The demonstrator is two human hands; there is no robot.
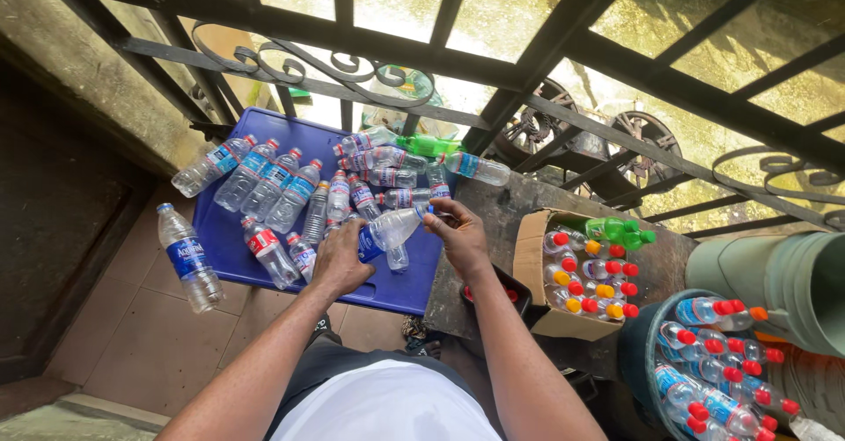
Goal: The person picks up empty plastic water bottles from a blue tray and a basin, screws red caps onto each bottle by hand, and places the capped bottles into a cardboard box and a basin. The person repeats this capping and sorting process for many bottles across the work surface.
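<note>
My left hand [339,265] grips the lower part of an empty clear plastic bottle [392,228] with a blue label. My right hand [455,230] pinches the bottle's neck end at its mouth. The bottle lies nearly level above a blue plastic board [407,287]. Several more empty clear bottles [282,186] lie flat on that board, most without caps, along with one green bottle [429,145].
A lone bottle [187,258] lies on the tiled floor at left. A cardboard box [531,265] with capped bottles and a round basin [656,353] of red-capped bottles stand at right, beside a green bucket [792,282]. A black iron railing [546,62] runs ahead.
</note>
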